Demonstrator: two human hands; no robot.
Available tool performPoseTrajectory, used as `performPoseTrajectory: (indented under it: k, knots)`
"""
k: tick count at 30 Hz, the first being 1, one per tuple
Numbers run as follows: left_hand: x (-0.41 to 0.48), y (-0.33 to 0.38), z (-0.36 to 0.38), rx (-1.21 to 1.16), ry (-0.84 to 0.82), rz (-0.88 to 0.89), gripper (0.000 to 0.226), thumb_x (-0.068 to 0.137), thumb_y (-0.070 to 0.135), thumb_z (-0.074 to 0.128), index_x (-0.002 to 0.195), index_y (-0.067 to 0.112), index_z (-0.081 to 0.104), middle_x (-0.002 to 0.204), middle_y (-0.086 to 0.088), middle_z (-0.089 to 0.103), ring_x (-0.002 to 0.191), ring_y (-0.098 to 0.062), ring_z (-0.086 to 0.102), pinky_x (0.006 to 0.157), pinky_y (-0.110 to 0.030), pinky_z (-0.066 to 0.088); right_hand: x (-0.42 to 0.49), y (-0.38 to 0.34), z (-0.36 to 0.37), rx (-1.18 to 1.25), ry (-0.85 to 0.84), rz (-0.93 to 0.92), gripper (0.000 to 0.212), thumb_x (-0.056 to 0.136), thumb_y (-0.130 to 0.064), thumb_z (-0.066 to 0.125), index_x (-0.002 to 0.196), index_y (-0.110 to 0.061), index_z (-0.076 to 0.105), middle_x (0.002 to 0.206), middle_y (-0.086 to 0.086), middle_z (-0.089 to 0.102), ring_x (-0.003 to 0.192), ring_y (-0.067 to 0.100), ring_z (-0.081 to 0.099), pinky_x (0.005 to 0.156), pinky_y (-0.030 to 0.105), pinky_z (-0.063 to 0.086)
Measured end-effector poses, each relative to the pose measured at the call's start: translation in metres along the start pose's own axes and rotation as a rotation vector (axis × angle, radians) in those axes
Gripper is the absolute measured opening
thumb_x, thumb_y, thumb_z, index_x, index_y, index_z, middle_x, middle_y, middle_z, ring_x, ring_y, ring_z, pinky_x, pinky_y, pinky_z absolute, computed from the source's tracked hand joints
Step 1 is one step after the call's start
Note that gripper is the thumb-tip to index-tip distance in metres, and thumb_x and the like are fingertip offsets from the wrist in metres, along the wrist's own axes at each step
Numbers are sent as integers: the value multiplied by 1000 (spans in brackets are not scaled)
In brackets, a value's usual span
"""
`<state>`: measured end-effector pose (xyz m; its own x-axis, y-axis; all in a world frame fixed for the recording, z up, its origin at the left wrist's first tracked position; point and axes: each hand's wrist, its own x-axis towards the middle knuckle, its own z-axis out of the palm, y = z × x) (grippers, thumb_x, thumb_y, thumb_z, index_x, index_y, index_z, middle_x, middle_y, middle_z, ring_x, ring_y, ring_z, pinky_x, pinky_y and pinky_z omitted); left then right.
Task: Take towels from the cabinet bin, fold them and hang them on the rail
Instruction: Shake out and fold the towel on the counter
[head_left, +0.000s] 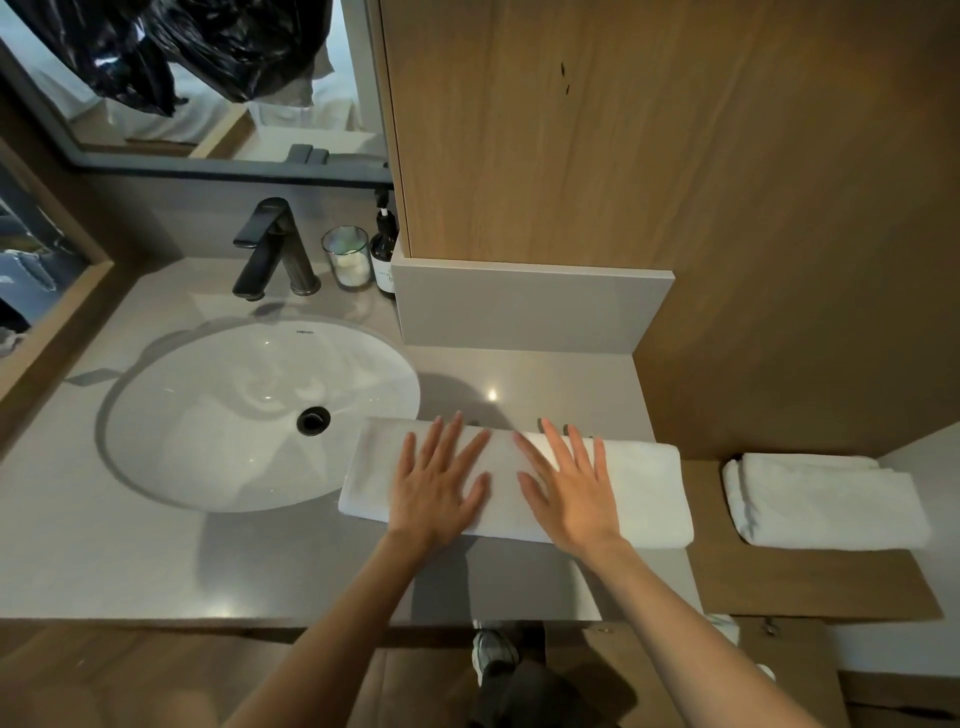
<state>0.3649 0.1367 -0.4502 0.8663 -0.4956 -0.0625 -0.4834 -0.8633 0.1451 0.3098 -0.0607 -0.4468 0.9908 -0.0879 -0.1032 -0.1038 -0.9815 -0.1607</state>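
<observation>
Towel (644, 488), white and folded into a long band, is lying on the grey counter (156, 561) just to the 3 o'clock side of the sink (208, 415), with its left end touching or slightly overlapping the basin rim. Its long axis is running from 9 o'clock to 3 o'clock, across the line of the forearms. It is being pressed flat by both hands: the left hand (434, 483) is spread palm down, fingers splayed, on the left half, and the right hand (574, 488) is spread the same way near the middle, so nothing is being gripped by either. More of the band is left uncovered toward 3 o'clock than toward 9 o'clock, so the free right end is judged nearer the right hand. The step in hand is judged to be smoothing before another fold or a lift. A second folded towel (826, 504) is resting on the wooden ledge (810, 582) at 3 o'clock, well apart from the first. At 11 o'clock a black tap (270, 249), a glass (347, 257) and a dark bottle (384, 254) are standing against the back wall, clear of the hands. At 12 o'clock a wooden cabinet (623, 130) is rising above the counter. No rail and no bin can be seen. Nothing is standing between the hands and either end of the band.
</observation>
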Motion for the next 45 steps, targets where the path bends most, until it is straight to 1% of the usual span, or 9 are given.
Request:
performPoseTrajectory:
  k: [7, 11, 14, 16, 18, 24, 30, 41, 45]
  knots:
    - [-16, -47, -8, -28, 40, -106, 64, 91, 63, 3, 150, 40, -3, 161, 1, -11, 147, -18, -15, 120, -40, -7, -26, 59, -7, -76, -6, 81, 60, 89, -67, -9, 147, -52, -11, 162, -7, -12, 149, 23, -16, 118, 49, -14]
    - [-25, -56, -10, -106, 43, -192, 69, 86, 69, 0, 150, 43, -6, 160, 0, -18, 147, -22, -16, 121, -43, 11, -40, 81, -7, -51, 5, 229, 54, 95, -68, 8, 143, -59, -15, 160, -12, -21, 148, 29, -18, 114, 57, -10]
    - [-29, -59, -12, -211, -5, -304, 69, 88, 75, 11, 149, 48, -4, 161, -5, -18, 149, -31, 0, 103, -45, 43, -47, 86, -7, 142, 31, 285, 58, 90, -73, 15, 140, -63, -12, 156, -18, -29, 149, 32, 9, 110, 52, 34]
    - [-28, -59, -13, -261, -21, -357, 65, 90, 70, 22, 149, 50, 3, 161, -12, -2, 144, -37, 22, 98, -48, 45, -51, 84, -8, 249, 79, 330, 59, 88, -74, 18, 141, -64, -6, 156, -15, -30, 143, 31, 28, 78, 30, 57]
    - [-27, -59, -14, -286, -8, -366, 61, 93, 66, 27, 149, 50, 8, 148, -17, 26, 130, -37, 40, 97, -47, 44, -54, 80, -11, 312, 77, 392, 60, 88, -72, 20, 143, -62, -2, 161, -2, -17, 131, 31, 47, 60, 20, 50]
    - [-23, -73, -14, -632, 47, -408, 50, 99, 43, 44, 146, 44, 31, 113, -12, 48, 106, -32, 52, 98, -41, 39, -67, 70, -8, 512, 192, 473, 52, 99, -50, 35, 149, -46, 24, 144, 14, 40, 128, 32, 44, 99, 41, 44]
    - [-31, -78, -7, -562, 273, -346, 50, 88, 3, 63, 137, 12, 53, 97, -27, 58, 96, -42, 53, 89, -36, 36, -75, 69, -6, 534, 339, 475, 40, 98, -27, 54, 137, -27, 53, 134, 11, 54, 127, 28, 39, 102, 41, 40]
    - [-99, -74, 7, -469, 209, -390, 46, 99, 26, 47, 144, 35, 40, 120, -12, 58, 114, -33, 48, 102, -47, 33, -132, 61, -8, 530, 87, 427, 41, 99, -28, 50, 138, -30, 37, 130, 12, 43, 99, 14, 39, 86, 28, 38]
    - [-119, -67, 11, -486, 216, -381, 46, 99, 23, 48, 143, 35, 40, 111, -12, 61, 107, -35, 53, 100, -47, 36, -157, 59, -11, 526, 23, 418, 37, 99, -25, 48, 133, -28, 33, 117, 9, 55, 102, 25, 52, 91, 41, 45]
